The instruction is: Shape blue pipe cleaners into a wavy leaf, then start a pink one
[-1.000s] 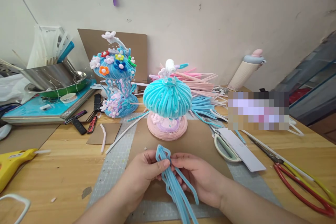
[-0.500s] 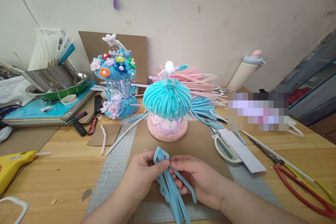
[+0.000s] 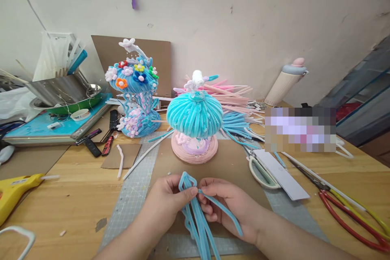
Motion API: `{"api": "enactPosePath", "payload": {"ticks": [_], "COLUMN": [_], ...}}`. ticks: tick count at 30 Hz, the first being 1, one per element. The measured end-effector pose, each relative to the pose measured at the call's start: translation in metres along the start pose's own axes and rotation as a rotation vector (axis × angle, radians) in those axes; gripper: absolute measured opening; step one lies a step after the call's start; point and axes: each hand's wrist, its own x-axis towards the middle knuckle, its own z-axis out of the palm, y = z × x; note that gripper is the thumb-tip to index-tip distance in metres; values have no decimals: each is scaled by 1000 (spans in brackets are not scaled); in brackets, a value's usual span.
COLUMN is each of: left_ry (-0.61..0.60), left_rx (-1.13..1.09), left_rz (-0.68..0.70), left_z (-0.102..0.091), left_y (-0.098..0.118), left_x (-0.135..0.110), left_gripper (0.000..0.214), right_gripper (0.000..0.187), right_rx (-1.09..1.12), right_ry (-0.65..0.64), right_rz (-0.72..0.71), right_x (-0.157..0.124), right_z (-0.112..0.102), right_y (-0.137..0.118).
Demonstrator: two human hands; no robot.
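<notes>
A bundle of light-blue pipe cleaners [image 3: 198, 227], folded into loops at its top, hangs from my left hand [image 3: 170, 197], whose thumb and fingers are closed around it. My right hand [image 3: 227, 203] pinches one pipe cleaner [image 3: 224, 208] of the bundle near the left thumb, its free end slanting down to the right. Just beyond my hands stands a pipe-cleaner lamp [image 3: 195, 113] with a turquoise ribbed dome on a round pink base. Behind it to the left is another blue mushroom-shaped piece [image 3: 132, 79] covered in colourful flowers.
Brown cardboard [image 3: 240, 170] lies on a grey cutting mat [image 3: 122, 207] under my hands. Green-handled scissors [image 3: 263, 175], a white card [image 3: 282, 174] and red-handled scissors [image 3: 344, 219] lie right. A yellow glue gun [image 3: 18, 191] is left. Pink pipe cleaners [image 3: 234, 97] and a bottle [image 3: 283, 83] stand behind.
My right hand has swung the single pipe cleaner outward to the right, away from the bundle. My left hand keeps its hold in nearly the same spot.
</notes>
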Motion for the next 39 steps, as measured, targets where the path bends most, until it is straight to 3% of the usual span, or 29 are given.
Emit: {"api": "enactPosePath", "payload": {"ticks": [7,11,17,22,28,33,39], "left_ry": [-28,-4,-56,-30,101,34,91], "left_rx": [-71,-89,-203,-207,-182,-237,-225], "left_rz": [-29,-35,-67,-45,-41,-66,-66], "left_z": [1,1,0,3,4,4,4], "left_y": [4,4,4,8,8,8,10], "left_x": [-1,-1,-4,-4,-2,-4,-4], "left_gripper": [23,21,22,22,23,23,22], "right_gripper": [12,5,13,13,16,14,18], "right_rx": [-60,-33,-69,-81,-3,-12,-31], "right_ry": [-11,-21,6,24,27,24,38], "right_rz": [47,2,-38,-18,-85,-81,-52], "right_x": [-2,-1,-1,-2,-3,-3,-3], "right_z": [1,-2,0,3,4,4,3], "right_y": [-3,0,3,0,2,3,4]}}
